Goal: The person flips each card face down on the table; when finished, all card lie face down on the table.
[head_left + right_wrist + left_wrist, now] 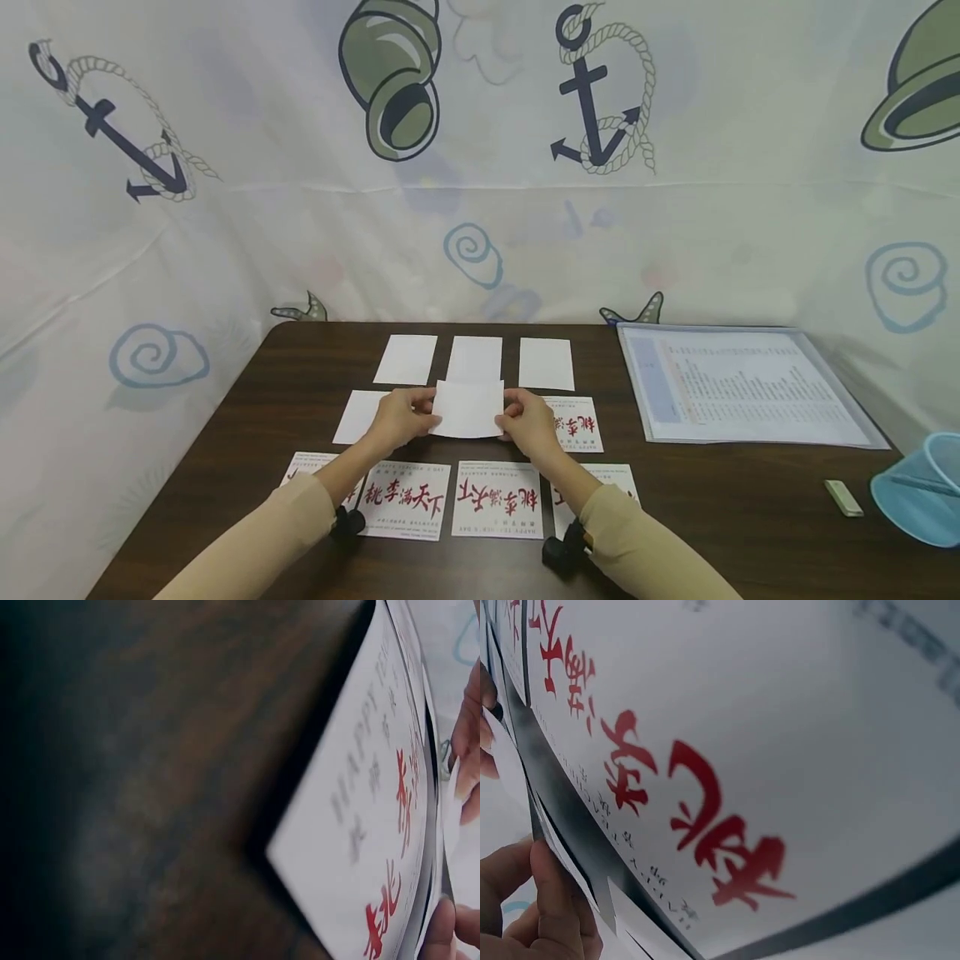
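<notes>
A white card (468, 408) is held up off the table between both hands, its blank face toward the head camera. My left hand (401, 421) pinches its left edge between thumb and fingers. On the opposite edge, my right hand (528, 423) grips it the same way. In the left wrist view the left fingers (551, 900) show at the lower left, beside a card with red characters (705, 795). The right wrist view has the right fingertips (441, 930) at the lower right corner, by a printed card (360, 817).
Three blank cards (405, 359) line the back, with another blank card (360, 417) at left. Printed cards (497, 500) form the front row; one printed card (576, 425) lies right. Further right are a clear folder (750, 385), a small pale green block (843, 498) and a blue container (918, 492).
</notes>
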